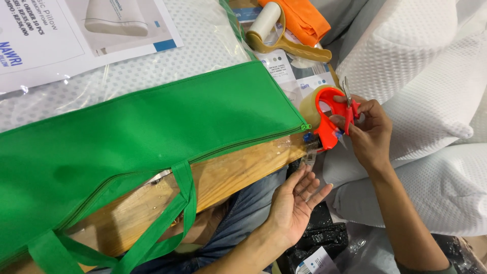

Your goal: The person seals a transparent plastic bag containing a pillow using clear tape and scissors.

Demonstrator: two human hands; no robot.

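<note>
**Tape and scissors at the corner of a green bag**

The right hand [366, 133] was closed around 2 things at once; its fingers gripped the orange tape dispenser [324, 119] by the handle, and a small pair of red-handled scissors [349, 109] was pinched against it, blades pointing up. The dispenser carried a roll of clear tape and sat just beside the zipper end of the green fabric bag [132, 137]; a short strip of clear tape [308, 156] hung down from its blade end. The left hand [297, 203] was open, palm up and fingers spread, holding nothing; its fingertips reached the lower end of that strip (whether they actually touched it could not be told). The bag lay flat across a wooden table [238, 175], its zipper shut and its 2 green handles hanging over the near edge. Behind it lay a second, yellowish tape dispenser [284, 38] next to folded orange cloth [302, 18]; white textured pillows [426, 86] were stacked to the right.
</note>
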